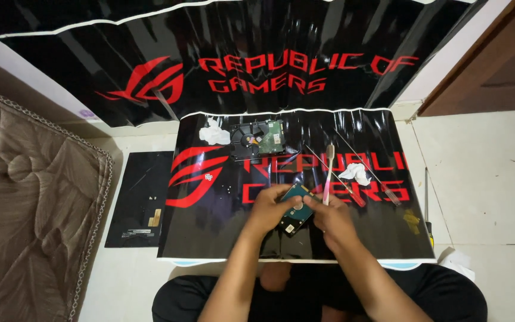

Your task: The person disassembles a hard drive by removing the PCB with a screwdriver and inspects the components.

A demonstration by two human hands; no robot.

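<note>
A large glossy black banner [239, 53] with red lettering and a red emblem leans against the white wall at the back, its lower edge trimmed in white. In front of it, flat on the pale tiled floor [484, 173], lies a second black sheet [210, 232] of the same kind, with red letters and a red swoosh shape; its near edge runs just above the person's crossed legs. To the left a brown quilted cover [25, 209] with a chain-stitched border fills the side, and between it and the sheet rests a flat black panel [141, 197] bearing small pale stickers. Open floor shows to the right of the sheet, where a thin screwdriver [427, 203] lies along the sheet's edge; a brown wooden door [496, 53] stands in the far right corner.

On the far part of the sheet sits a larger hard drive [257, 140], its green circuit board facing up, with a crumpled white tissue [214, 134] touching its left side. A pink toothbrush [328, 173] lies to the right, near a second crumpled tissue [354, 173].

Near the sheet's front middle, both hands meet over a small hard drive [296, 209] with a teal board. The left hand [266, 209] curls around its left edge, gripping it; the right hand [332, 220] closes on its right corner, fingers bent inward.
</note>
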